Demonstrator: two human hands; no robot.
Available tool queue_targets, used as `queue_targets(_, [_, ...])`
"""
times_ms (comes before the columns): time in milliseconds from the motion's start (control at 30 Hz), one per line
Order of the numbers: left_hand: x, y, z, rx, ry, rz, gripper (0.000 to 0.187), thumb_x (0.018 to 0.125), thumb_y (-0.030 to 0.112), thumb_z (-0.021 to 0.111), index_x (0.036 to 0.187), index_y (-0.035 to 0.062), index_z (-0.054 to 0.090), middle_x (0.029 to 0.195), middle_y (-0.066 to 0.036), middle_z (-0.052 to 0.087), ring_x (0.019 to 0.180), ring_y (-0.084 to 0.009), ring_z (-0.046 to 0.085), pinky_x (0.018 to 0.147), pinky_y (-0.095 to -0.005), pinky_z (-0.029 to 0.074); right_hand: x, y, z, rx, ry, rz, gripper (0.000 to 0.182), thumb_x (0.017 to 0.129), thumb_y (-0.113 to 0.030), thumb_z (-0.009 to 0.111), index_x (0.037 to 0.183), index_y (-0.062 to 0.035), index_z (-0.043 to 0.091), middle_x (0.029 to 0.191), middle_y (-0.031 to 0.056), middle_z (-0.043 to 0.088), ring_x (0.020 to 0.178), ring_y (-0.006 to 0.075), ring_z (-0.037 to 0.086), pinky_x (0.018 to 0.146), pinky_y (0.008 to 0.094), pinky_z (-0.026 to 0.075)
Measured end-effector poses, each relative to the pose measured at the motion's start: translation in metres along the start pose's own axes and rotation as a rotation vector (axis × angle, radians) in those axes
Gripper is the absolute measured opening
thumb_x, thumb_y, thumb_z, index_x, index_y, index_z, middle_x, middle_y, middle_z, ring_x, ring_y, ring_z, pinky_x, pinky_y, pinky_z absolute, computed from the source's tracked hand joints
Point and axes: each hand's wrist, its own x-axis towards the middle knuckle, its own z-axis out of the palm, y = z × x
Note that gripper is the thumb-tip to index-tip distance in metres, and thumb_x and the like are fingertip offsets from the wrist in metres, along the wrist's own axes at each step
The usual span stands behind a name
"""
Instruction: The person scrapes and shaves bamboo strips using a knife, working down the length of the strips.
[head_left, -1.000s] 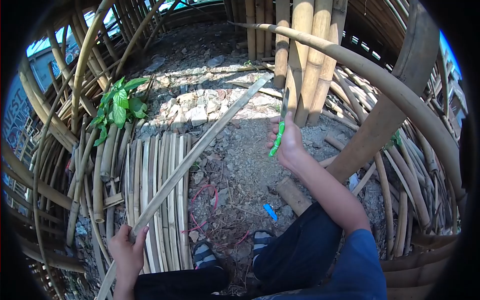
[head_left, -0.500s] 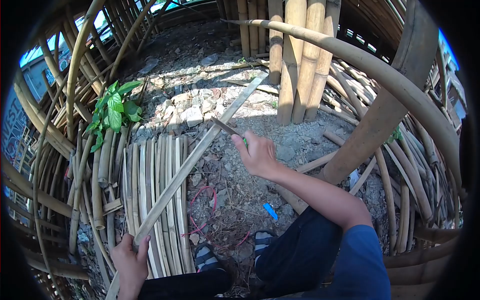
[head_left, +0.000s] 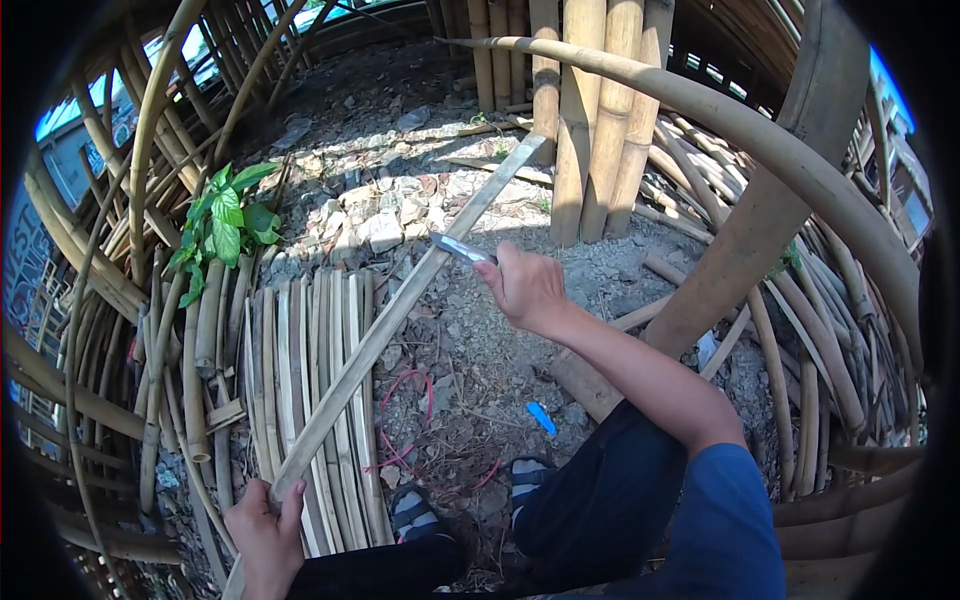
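Note:
A long flat bamboo strip [head_left: 375, 345] runs diagonally from the lower left up towards the standing bamboo poles. My left hand [head_left: 265, 535] is closed around its lower end, thumb on top. In my right hand [head_left: 525, 288] is a knife [head_left: 462, 248], its handle mostly hidden by the fingers. The blade points left and lies across the upper part of the strip, right at its edge. Beneath the strip, several similar bamboo strips [head_left: 325, 430] lie side by side on the ground.
Thick bamboo poles [head_left: 600, 130] stand ahead, and a curved pole [head_left: 740, 125] arches across the upper right. A leaning post [head_left: 740, 260] rises at right. Red string [head_left: 430, 400] and a blue scrap [head_left: 541, 418] lie near my feet. A leafy plant [head_left: 225, 215] grows at left.
My right hand has shifted slightly up and right, and the knife blade has turned so its bright flat side shows. My left hand keeps its hold on the bamboo strip.

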Motion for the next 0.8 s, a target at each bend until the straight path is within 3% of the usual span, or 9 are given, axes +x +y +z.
queue_targets(200, [-0.004, -0.01, 0.001, -0.018, 0.01, -0.001, 0.038, 0.089, 0.019, 0.072, 0.071, -0.0032, 0.047, 0.053, -0.016, 0.039, 0.049, -0.0205, 0.033, 0.048, -0.0396, 0.029, 0.007, 0.023, -0.011, -0.063, 0.09, 0.021, 0.053, 0.103, -0.049, 0.042, 0.079, -0.0038, 0.056, 0.058, 0.0168, 0.06, 0.048, 0.0369, 0.06, 0.046, 0.0491, 0.046])
queue_targets(267, [-0.003, -0.019, -0.003, -0.005, -0.002, -0.036, 0.037, 0.09, 0.019, 0.07, 0.071, -0.0033, 0.048, 0.053, -0.016, 0.04, 0.049, -0.0199, 0.034, 0.048, -0.0389, 0.03, 0.026, 0.05, -0.032, -0.179, -0.049, 0.506, 0.057, 0.104, -0.05, 0.038, 0.086, -0.0002, 0.061, 0.068, 0.0232, 0.065, 0.062, 0.0424, 0.065, 0.061, 0.0536, 0.05])
queue_targets(333, [-0.006, -0.021, 0.001, 0.004, 0.014, 0.058, 0.036, 0.092, 0.019, 0.067, 0.072, -0.0038, 0.049, 0.052, -0.013, 0.043, 0.05, -0.0159, 0.037, 0.048, -0.037, 0.031, 0.022, 0.059, -0.028, -0.14, -0.04, 0.591, 0.059, 0.104, -0.05, 0.037, 0.088, 0.0009, 0.062, 0.074, 0.026, 0.066, 0.071, 0.0445, 0.066, 0.069, 0.0543, 0.05])
queue_targets(367, [-0.006, -0.021, 0.006, -0.135, 0.044, 0.025, 0.038, 0.094, 0.021, 0.065, 0.072, -0.0037, 0.048, 0.052, -0.01, 0.043, 0.052, -0.0121, 0.038, 0.048, -0.0362, 0.03, 0.012, 0.062, -0.023, -0.091, -0.041, 0.7, 0.061, 0.104, -0.051, 0.035, 0.091, 0.002, 0.063, 0.081, 0.0288, 0.067, 0.079, 0.0466, 0.066, 0.077, 0.055, 0.049])
queue_targets(467, [0.003, -0.033, 0.01, -0.163, 0.046, 0.004, 0.041, 0.095, 0.023, 0.065, 0.07, -0.0032, 0.045, 0.052, -0.007, 0.04, 0.053, -0.0103, 0.036, 0.048, -0.036, 0.029, 0.004, 0.072, -0.015, 0.136, 0.029, 0.885, 0.063, 0.103, -0.052, 0.034, 0.092, 0.0015, 0.064, 0.088, 0.0298, 0.067, 0.088, 0.0465, 0.066, 0.082, 0.0529, 0.048])
queue_targets(500, [0.006, -0.037, 0.01, -0.161, 0.053, 0.0, 0.041, 0.095, 0.023, 0.065, 0.07, -0.0032, 0.045, 0.052, -0.007, 0.04, 0.053, -0.0103, 0.036, 0.048, -0.036, 0.029, 0.001, 0.076, -0.01, 0.142, 0.028, 0.88, 0.063, 0.103, -0.052, 0.034, 0.092, 0.0015, 0.064, 0.088, 0.0298, 0.067, 0.088, 0.0465, 0.066, 0.082, 0.0529, 0.048])
queue_targets(567, [0.013, -0.038, 0.009, -0.117, 0.007, -0.061, 0.046, 0.092, 0.026, 0.069, 0.066, -0.0047, 0.047, 0.048, -0.016, 0.041, 0.041, -0.0196, 0.035, 0.044, -0.0398, 0.029, -0.006, 0.081, -0.004, 0.288, 0.011, 0.763, 0.056, 0.103, -0.05, 0.04, 0.098, 0.0012, 0.061, 0.086, 0.0266, 0.067, 0.086, 0.0446, 0.066, 0.078, 0.0517, 0.048])
queue_targets(733, [0.023, -0.048, 0.02, -0.06, -0.069, -0.073, 0.046, 0.091, 0.028, 0.07, 0.066, -0.0058, 0.051, 0.047, -0.016, 0.041, 0.041, -0.0198, 0.036, 0.044, -0.0404, 0.03, -0.001, 0.027, -0.039, 0.376, -0.135, 0.494, 0.04, 0.102, -0.038, 0.052, 0.106, 0.0018, 0.054, 0.08, 0.0233, 0.063, 0.076, 0.0415, 0.064, 0.069, 0.0499, 0.047])
queue_targets(800, [0.024, -0.05, 0.022, -0.037, -0.092, -0.102, 0.046, 0.091, 0.028, 0.07, 0.067, -0.0061, 0.052, 0.046, -0.017, 0.042, 0.04, -0.0198, 0.037, 0.044, -0.0405, 0.03, -0.004, 0.023, -0.035, 0.234, -0.071, 0.237, 0.04, 0.1, -0.037, 0.057, 0.106, 0.0021, 0.054, 0.081, 0.0232, 0.062, 0.073, 0.041, 0.063, 0.068, 0.0494, 0.047])
